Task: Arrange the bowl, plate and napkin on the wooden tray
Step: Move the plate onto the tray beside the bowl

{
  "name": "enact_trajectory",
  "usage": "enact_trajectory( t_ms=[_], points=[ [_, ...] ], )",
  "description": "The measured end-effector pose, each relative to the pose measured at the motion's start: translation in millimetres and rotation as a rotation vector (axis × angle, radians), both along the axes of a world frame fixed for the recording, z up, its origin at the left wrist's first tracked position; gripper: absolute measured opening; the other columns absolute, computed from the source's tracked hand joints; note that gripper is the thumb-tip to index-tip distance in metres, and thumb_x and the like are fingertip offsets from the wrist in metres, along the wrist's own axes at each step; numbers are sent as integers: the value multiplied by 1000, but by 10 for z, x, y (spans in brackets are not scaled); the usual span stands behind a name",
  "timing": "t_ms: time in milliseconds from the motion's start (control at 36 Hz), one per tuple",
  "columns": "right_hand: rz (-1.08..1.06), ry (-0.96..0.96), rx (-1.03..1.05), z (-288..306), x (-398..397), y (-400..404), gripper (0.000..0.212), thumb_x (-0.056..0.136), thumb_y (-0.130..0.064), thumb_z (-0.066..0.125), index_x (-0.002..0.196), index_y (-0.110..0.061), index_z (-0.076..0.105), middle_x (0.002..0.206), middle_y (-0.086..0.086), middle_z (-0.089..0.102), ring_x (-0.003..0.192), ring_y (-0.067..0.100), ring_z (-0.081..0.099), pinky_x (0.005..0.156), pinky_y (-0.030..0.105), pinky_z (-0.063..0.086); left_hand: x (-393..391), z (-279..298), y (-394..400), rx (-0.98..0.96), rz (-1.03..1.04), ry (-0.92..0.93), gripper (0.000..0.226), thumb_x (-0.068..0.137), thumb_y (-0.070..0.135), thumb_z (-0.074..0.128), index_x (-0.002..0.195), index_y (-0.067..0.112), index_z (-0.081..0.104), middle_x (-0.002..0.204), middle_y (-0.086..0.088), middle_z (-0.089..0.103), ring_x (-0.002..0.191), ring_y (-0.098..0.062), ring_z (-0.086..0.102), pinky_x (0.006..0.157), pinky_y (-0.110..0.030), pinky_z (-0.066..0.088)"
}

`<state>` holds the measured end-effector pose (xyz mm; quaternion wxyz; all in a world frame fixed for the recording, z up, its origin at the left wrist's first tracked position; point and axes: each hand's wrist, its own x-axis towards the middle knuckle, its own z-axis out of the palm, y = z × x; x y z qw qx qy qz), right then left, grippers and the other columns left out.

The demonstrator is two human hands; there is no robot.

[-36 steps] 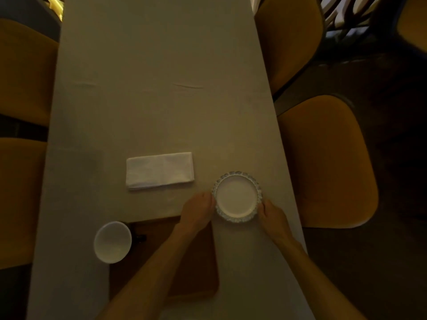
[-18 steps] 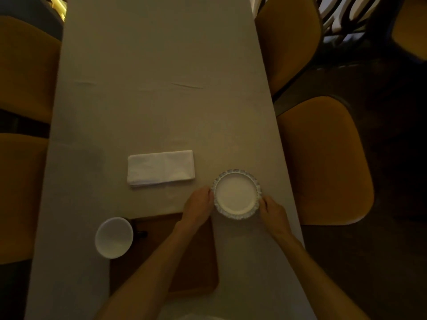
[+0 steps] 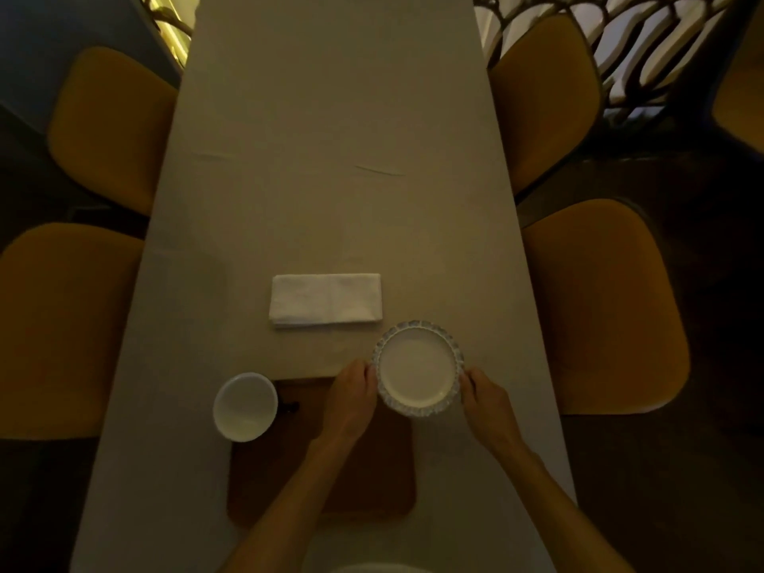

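We see a long surface (image 3: pixel 330 138) under a pale cloth, with mustard-yellow chairs (image 3: pixel 603 308) along both its long sides. At the near end lies the wooden tray (image 3: pixel 364 477), dark brown with rounded corners, partly covered by our left forearm. Beyond the tray, well apart from it, the folded white napkin (image 3: pixel 325 300) lies flat on the cloth. The small white plate (image 3: pixel 417 369) with a scalloped, blue-patterned rim sits at the tray's far right corner, overlapping it; whether it is lifted or resting we cannot tell. Our left hand (image 3: pixel 350 397) holds the plate's left rim and our right hand (image 3: pixel 484 397) its right rim, so each grip is closed on the plate. The white bowl (image 3: pixel 245 406) stands upright at the tray's far left corner, overlapping its edge.
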<state>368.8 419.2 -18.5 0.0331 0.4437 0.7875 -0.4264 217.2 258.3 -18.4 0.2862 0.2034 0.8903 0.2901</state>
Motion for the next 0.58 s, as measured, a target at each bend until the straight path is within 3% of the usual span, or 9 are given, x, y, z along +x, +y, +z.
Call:
enact_trajectory(
  t_ms=[83, 222, 333, 444, 583],
  points=[
    [28, -13, -6, -4, -18, -155, 27, 101, -23, 43, 84, -5, 52, 70, 7, 57, 62, 21, 52, 53, 30, 29, 27, -11, -183, -8, 42, -26, 31, 102, 26, 38, 74, 15, 47, 72, -2, 49, 64, -17, 47, 53, -30, 30],
    [69, -42, -23, -42, -49, -395, 26, 101, -22, 43, 80, -9, 49, 70, 6, 55, 64, 22, 51, 58, 34, 31, 33, -53, -461, -46, 71, -54, 32, 101, 24, 39, 74, 12, 49, 74, -6, 53, 67, -21, 51, 57, -32, 34],
    [88, -44, -43, -122, -58, -554, 25, 101, -21, 44, 81, -9, 51, 69, 0, 54, 63, 18, 50, 52, 27, 28, 36, -84, -653, -64, 71, -71, 32, 102, 24, 39, 70, 19, 42, 72, -2, 49, 65, -17, 47, 53, -28, 30],
    [95, -51, -64, -188, -83, -675, 26, 101, -24, 44, 77, -14, 48, 64, -11, 49, 57, 6, 44, 50, 15, 36, 29, -91, -808, -70, 84, -113, 31, 102, 25, 39, 74, 15, 45, 76, -7, 52, 66, -20, 49, 57, -32, 34],
    [123, -76, -55, -216, -115, -783, 26, 101, -24, 43, 77, -16, 47, 65, -12, 48, 59, 4, 46, 51, 23, 28, 19, -96, -928, -81, 98, -123, 30, 102, 25, 39, 73, 17, 45, 76, -7, 54, 69, -22, 53, 59, -36, 38]
  ],
)
